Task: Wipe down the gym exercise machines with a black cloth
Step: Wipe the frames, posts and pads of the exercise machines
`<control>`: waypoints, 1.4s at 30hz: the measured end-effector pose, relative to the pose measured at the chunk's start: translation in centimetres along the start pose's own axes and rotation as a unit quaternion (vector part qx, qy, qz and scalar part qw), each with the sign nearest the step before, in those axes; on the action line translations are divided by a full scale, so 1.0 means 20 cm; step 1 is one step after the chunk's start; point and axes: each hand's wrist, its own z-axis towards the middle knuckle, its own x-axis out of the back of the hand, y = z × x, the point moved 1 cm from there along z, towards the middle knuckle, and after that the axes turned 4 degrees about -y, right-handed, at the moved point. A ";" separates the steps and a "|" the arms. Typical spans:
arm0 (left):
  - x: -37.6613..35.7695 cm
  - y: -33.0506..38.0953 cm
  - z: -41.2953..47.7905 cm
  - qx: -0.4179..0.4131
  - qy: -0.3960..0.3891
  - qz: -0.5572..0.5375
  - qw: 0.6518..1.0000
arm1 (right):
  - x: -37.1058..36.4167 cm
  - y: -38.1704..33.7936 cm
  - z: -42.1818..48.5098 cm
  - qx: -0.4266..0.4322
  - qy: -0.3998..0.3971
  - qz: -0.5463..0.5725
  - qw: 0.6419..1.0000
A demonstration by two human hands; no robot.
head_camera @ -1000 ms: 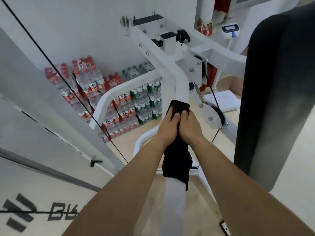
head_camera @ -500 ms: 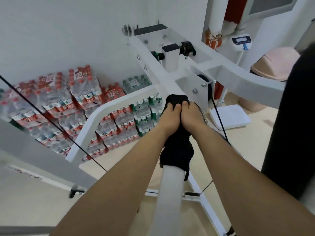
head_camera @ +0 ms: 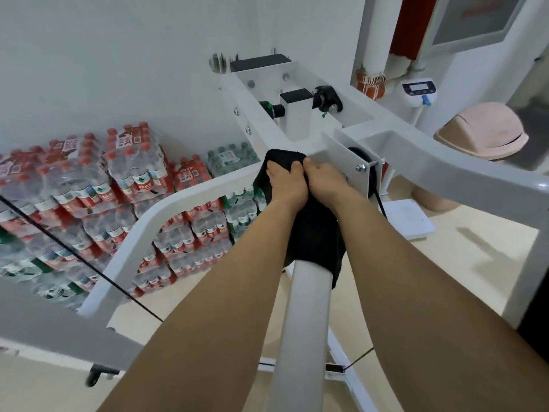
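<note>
You see a matt black cloth draped on the machine's smooth, glossy white-painted metal beam.

Pulley bracket close ahead; open air apparently leftward.

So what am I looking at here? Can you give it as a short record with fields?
activity: wiping a gym machine's white bar
left hand: grips the black cloth on the bar
right hand: grips the black cloth, touching the left hand
black cloth: wrapped over the white bar
background: water bottle packs stacked behind; pink bin at right
</note>
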 end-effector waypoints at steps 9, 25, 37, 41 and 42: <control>0.15 -0.13 -0.64 -0.037 -0.157 0.080 0.984 | -0.15 0.21 -0.56 0.013 0.091 0.061 0.994; -0.01 0.02 -0.17 0.029 -0.055 0.051 0.997 | 0.00 0.06 -0.10 0.007 0.011 0.038 0.999; 0.10 -0.06 -0.51 -0.018 -0.151 0.107 0.983 | -0.11 0.18 -0.45 0.024 0.081 0.111 0.990; 0.20 -0.14 -0.81 -0.061 -0.174 0.085 0.979 | -0.23 0.26 -0.77 0.004 0.088 0.160 0.983; 0.23 -0.16 -0.89 -0.057 -0.179 0.079 0.979 | -0.26 0.27 -0.85 -0.003 0.087 0.167 0.982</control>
